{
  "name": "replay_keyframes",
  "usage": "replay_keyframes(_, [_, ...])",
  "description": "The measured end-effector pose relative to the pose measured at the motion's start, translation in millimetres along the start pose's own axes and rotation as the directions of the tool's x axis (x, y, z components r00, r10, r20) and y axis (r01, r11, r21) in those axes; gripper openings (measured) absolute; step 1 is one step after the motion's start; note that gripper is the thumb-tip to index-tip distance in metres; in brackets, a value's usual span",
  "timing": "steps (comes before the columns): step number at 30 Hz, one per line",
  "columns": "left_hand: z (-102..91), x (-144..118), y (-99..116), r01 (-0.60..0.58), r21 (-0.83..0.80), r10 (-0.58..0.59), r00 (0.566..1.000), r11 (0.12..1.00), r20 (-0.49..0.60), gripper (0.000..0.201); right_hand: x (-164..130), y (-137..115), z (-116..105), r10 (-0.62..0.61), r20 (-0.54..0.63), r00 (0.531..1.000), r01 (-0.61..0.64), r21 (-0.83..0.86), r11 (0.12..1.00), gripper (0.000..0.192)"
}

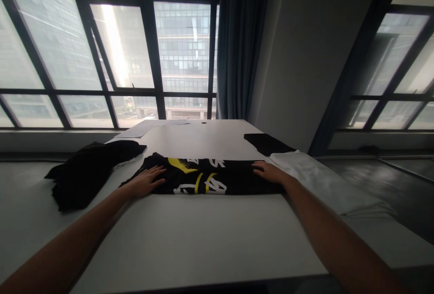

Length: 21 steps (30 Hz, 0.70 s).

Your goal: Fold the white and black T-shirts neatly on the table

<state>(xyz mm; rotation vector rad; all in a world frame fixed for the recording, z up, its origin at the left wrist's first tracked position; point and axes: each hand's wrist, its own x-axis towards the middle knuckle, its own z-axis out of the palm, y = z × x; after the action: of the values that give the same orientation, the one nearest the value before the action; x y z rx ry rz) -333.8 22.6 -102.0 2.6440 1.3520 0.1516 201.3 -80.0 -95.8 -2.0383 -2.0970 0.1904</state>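
A black T-shirt [242, 178] with yellow and white print lies folded into a long strip across the white table [203, 235]. My left hand [146, 181] rests flat on its left end, fingers spread and pointing right. On the right end lies my right hand [269, 172], palm down with the fingers stretched out toward the left. Neither hand grips the cloth. Just left of my left hand is a crumpled heap of black cloth [88, 172]. Beyond my right hand, white cloth [325, 181] lies along the table's right side.
A folded black cloth [267, 143] sits at the right edge, behind the white cloth. Sheets of paper [139, 129] lie at the far left corner. Behind the table stand large windows [183, 49], a dark blue curtain [239, 45] and a grey pillar [305, 54].
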Motion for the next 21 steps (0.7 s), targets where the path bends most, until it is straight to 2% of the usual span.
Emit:
replay_keyframes(4, [-1.3,0,2,0.04,0.02,-0.041,0.998,0.999,0.042,0.077,9,15,12,0.067,0.03,0.997,-0.066,-0.027,0.997,0.052])
replay_keyframes(8, [-2.9,-1,2,0.045,0.024,-0.046,0.998,0.999,0.047,0.076,12,16,18,0.136,0.008,0.991,-0.135,-0.086,0.987,0.051])
replay_keyframes(13, [-5.5,-2,-17,0.142,-0.029,-0.141,0.99,0.989,0.024,0.083,10,9,19,0.187,-0.203,0.961,-0.227,-0.196,0.954,0.046])
replay_keyframes(18, [-5.8,-3,-22,0.206,0.019,-0.206,0.977,0.978,0.045,0.084,11,-13,10,0.24,-0.402,0.883,-0.372,-0.291,0.881,0.047])
replay_keyframes(20, [-5.9,-2,-18,0.234,0.061,-0.237,0.971,0.97,0.042,0.084,12,-24,5,0.209,-0.435,0.876,-0.36,-0.302,0.883,0.044])
replay_keyframes(21, [-7.1,-2,-17,0.249,0.082,-0.253,0.967,0.965,0.043,0.084,11,-29,4,0.173,-0.427,0.888,-0.316,-0.291,0.903,0.042])
